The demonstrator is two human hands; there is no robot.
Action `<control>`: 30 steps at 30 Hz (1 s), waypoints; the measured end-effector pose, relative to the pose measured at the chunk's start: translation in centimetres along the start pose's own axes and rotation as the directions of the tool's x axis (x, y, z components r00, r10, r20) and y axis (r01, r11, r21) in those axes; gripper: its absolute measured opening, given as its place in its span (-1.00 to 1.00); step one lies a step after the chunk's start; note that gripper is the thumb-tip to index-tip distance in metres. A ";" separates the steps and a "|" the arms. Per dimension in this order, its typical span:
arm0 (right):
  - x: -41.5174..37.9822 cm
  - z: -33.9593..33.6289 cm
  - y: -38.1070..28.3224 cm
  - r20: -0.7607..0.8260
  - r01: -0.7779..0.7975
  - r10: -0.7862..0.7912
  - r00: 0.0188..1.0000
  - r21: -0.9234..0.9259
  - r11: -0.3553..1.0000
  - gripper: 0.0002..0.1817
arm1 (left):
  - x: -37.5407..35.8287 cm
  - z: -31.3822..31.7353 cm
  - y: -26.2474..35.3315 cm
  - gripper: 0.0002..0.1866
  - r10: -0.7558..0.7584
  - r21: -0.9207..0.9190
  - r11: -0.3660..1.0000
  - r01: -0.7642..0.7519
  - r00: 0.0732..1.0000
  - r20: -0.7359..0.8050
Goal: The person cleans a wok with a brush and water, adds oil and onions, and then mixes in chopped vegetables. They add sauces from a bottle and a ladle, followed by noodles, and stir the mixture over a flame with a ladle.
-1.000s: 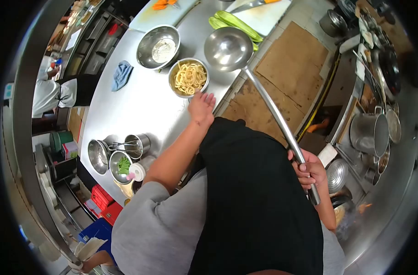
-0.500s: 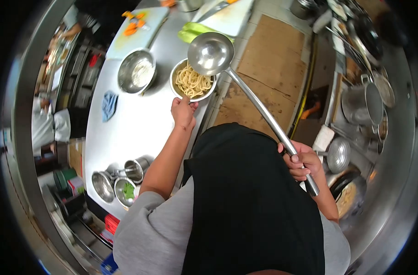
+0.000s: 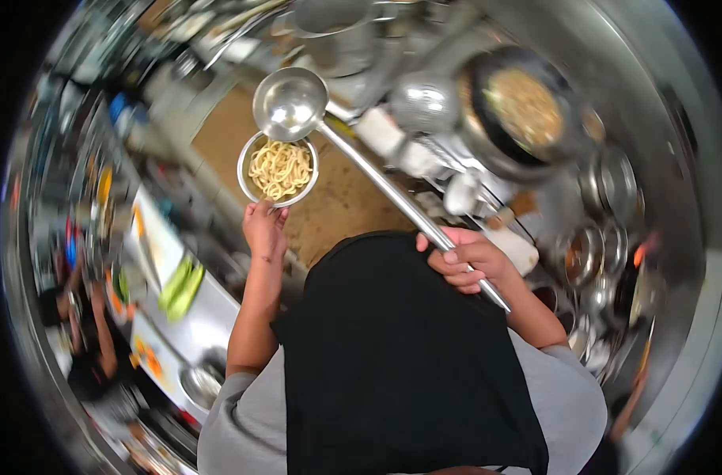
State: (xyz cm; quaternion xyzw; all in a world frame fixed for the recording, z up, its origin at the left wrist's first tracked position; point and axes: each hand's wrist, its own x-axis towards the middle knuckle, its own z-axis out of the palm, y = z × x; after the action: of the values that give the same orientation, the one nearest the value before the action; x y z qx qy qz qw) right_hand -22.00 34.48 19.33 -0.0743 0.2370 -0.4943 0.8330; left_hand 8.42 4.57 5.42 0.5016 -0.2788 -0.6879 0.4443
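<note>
Thick pale noodles (image 3: 282, 169) fill a round metal bowl (image 3: 243, 176). My left hand (image 3: 264, 229) pinches the bowl's near rim and carries it over the floor, away from the steel table. In my right hand (image 3: 465, 261) is the handle of a long steel ladle (image 3: 291, 105), fingers wrapped round its lower end. The ladle's cup is at the far end, up and to the left, and overlaps the far edge of the noodle bowl in this view. A wok (image 3: 524, 107) with food in cloudy liquid sits on the stove to the right.
Pots, a perforated metal strainer (image 3: 424, 101) and pans line the stove side. On the left is the steel table (image 3: 210, 305) with green vegetable pieces (image 3: 181, 288), cutting boards and a metal bowl (image 3: 200, 385). Cardboard (image 3: 345, 210) covers the floor. Another person (image 3: 100, 372) stands beyond the table.
My body has turned right, from the table toward the stove. The noodle bowl has left the table in my left hand, and the ladle has come round with my right.
</note>
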 end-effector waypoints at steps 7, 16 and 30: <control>-5.6 -1.3 0.6 -0.194 0.485 -0.456 0.869 0.148 0.862 -0.57 | 3.6 21.9 -2.0 -0.85 -0.247 0.219 0.959 0.180 0.908 0.337; -14.3 -0.3 4.6 -0.591 0.750 -0.701 0.399 -0.230 0.621 -0.43 | 3.9 47.6 -12.9 -0.82 -0.286 0.453 0.884 -0.115 0.633 0.720; -6.7 -0.4 3.8 -0.838 0.644 -0.545 -0.027 -0.431 0.632 -0.39 | 3.8 62.4 -25.4 -0.75 0.110 0.079 0.177 -0.981 0.100 0.989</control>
State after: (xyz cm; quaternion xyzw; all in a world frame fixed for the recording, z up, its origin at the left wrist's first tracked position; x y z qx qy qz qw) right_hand -21.85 42.18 19.81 0.1674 0.5915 -0.7527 0.2357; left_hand -58.93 8.72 3.96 0.0313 -0.9200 -0.3227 0.2200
